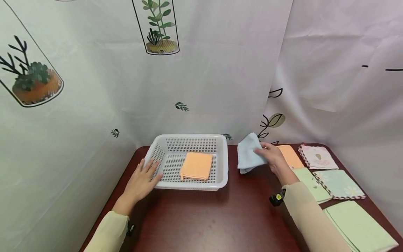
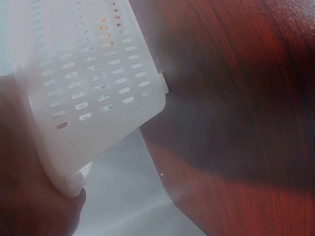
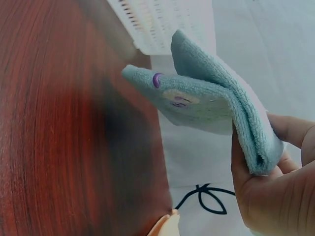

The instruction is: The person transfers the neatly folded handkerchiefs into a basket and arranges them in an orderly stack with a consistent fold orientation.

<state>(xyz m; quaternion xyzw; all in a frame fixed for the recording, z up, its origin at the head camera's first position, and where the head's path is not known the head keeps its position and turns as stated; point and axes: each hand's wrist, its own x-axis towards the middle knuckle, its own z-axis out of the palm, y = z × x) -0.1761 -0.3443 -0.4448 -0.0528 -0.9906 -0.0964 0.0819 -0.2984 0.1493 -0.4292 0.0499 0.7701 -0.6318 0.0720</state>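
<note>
In the head view, my right hand (image 1: 273,158) pinches a folded light blue towel (image 1: 248,154) above the table, to the right of a white plastic basket (image 1: 223,164). The right wrist view shows the towel (image 3: 253,123) bent into layers between thumb and fingers, with a small purple loop and an embroidered patch on it. Spread fingers of my left hand (image 1: 141,182) rest on the basket's front left corner, at the rim. Inside the basket, an orange folded towel (image 1: 196,165) lies flat on the slotted bottom.
On the table's right side lie several folded cloths: an orange one (image 1: 290,156), a pink one (image 1: 318,157), a pale blue-green one (image 1: 341,183) and a green one (image 1: 359,225). Patterned white curtains (image 1: 204,87) hang behind the dark red table (image 1: 201,220).
</note>
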